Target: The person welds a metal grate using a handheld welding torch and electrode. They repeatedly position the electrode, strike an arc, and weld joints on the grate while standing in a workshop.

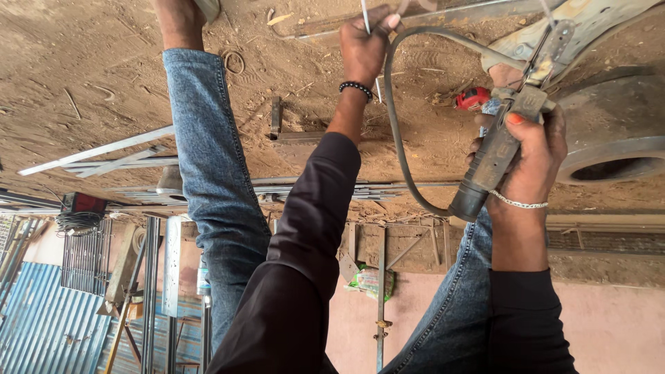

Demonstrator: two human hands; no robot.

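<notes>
My right hand (530, 149) is closed around the grey welding electrode holder (495, 156) — its black cable (396, 131) loops away to the side. Farther out, my left hand (365, 48) pinches a thin welding rod (365, 15) over the sandy ground (104, 69), beside the metal frame (589, 21).

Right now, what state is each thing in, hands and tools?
left hand: closed, pinching a thin rod
right hand: closed around the holder
holder: gripped, its clamp end pointing away from the person
cable: attached to the holder's base, bent in a loop
red tool: lying on the dirt, untouched
bars: lying flat on the ground
</notes>
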